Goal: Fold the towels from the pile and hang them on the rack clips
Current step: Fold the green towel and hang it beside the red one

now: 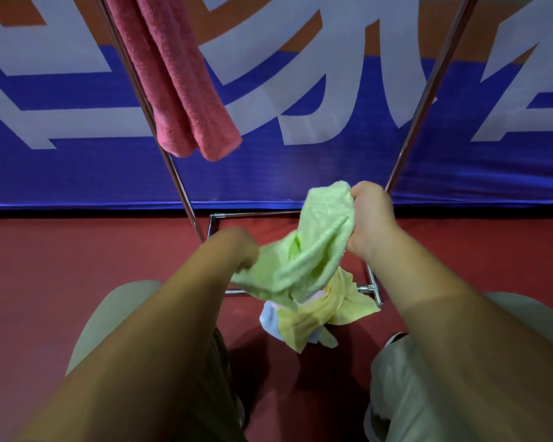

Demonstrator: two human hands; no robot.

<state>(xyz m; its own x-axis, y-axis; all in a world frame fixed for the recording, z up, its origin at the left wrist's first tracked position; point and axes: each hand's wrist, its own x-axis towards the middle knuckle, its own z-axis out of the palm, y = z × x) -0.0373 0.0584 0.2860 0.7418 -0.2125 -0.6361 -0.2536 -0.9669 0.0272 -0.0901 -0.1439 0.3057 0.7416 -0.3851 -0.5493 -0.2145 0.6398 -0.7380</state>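
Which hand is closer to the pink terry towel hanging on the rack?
Left. The left hand is below the hanging end of the pink terry towel; the right hand is farther off to its right.

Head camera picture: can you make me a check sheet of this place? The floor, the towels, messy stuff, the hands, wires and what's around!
Surface: red floor, bare where it shows.
Job's things: green towel, crumpled, lifted between both hands; pile of yellow, blue and pink towels on the floor beneath it; pink towel, folded, hanging at the rack; clips not in view.
Clutter: nothing seen.
Grippers: right hand grips the towel's upper end, fingers curled; left hand, blurred, seems to grip its lower edge.
Cables: nothing seen.
Surroundings: blue banner with white and orange shapes behind the rack; pale trousers.
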